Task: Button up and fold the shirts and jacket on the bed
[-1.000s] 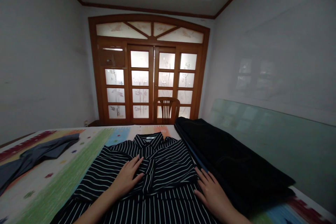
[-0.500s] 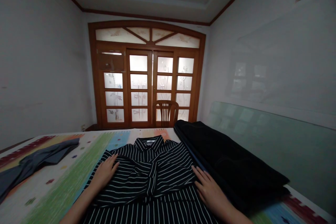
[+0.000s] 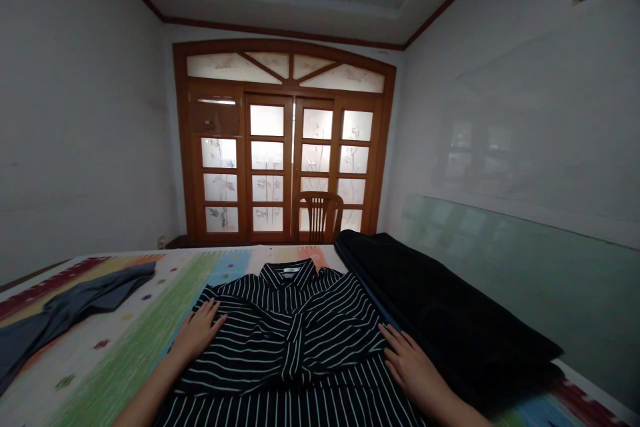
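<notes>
A black shirt with white stripes point(image 3: 280, 340) lies spread in front of me, its collar at the far end and both sleeves folded inward over its front. My left hand point(image 3: 199, 330) rests on the shirt's left edge, fingers stretched out and pointing away from me. On the opposite edge, my right hand point(image 3: 411, 361) lies with its fingers extended and the fingertips touching the fabric. Neither hand grips anything. The lower part of the shirt runs out of view at the bottom.
A stack of folded dark clothes point(image 3: 450, 307) lies close to the shirt's right. At the left is a grey garment point(image 3: 85, 303). All rest on a colourful patterned cloth point(image 3: 120, 347). Beyond stand a wooden chair point(image 3: 317, 203) and wood-framed glass doors point(image 3: 267, 167).
The view has shifted slightly, with the surroundings a little further right. My left hand sits slightly lower at the shirt's edge. The shirt's arrangement looks nearly unchanged.
</notes>
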A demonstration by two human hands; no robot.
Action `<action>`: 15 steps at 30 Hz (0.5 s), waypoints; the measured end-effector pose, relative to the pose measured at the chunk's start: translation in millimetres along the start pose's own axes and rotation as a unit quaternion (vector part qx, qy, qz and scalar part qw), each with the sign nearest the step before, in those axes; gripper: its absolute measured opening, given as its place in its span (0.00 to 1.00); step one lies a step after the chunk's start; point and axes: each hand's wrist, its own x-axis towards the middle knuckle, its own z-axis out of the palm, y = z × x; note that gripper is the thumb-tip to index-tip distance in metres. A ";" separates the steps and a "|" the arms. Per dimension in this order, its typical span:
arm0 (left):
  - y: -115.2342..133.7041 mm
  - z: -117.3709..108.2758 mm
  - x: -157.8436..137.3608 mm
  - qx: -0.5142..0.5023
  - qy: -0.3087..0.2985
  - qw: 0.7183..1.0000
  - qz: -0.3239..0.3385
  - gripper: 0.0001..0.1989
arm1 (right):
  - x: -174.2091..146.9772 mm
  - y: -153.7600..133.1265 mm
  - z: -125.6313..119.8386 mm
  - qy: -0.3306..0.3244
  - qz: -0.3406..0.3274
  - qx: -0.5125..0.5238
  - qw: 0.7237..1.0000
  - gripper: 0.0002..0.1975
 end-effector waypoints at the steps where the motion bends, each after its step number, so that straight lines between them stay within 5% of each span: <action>1: 0.7 -0.7 -0.4 0.002 -0.003 1.000 -0.002 0.28 | 1.1 -2.1 -4.4 -0.007 0.004 0.008 1.000 0.15; 9: -1.7 1.7 0.0 0.018 0.010 1.000 0.000 0.26 | 33.4 -26.0 -22.4 -0.001 0.081 0.058 0.995 0.19; 15: -1.1 1.5 -0.9 0.025 0.003 1.000 -0.002 0.26 | 38.9 -22.5 -6.1 -0.116 0.099 0.052 0.987 0.25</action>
